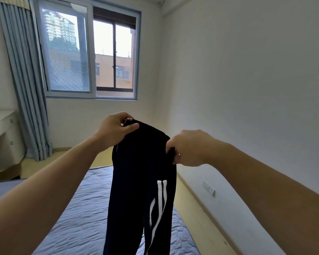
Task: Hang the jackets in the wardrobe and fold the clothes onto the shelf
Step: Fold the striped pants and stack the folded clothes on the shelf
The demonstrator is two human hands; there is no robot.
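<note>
One garment is in work: dark trousers [142,181] hang above the bed [77,214], the left hand [116,129] and right hand [188,148] each pinching the waistband. They are not yet folded; no wardrobe or shelf is in view.

Dark navy track pants [142,181] up in the air, held out at arm's length by the waistband, legs hanging straight down over the bed [85,208]. Left hand [116,129] pinches one end of the waistband, higher; right hand [188,148] grips the other end, a touch lower, so the band slopes down to the right. Two white stripes run down the right-side leg, curving with the drape. The fabric hangs narrow, the legs close together, and the cuffs drop out of view below
</note>
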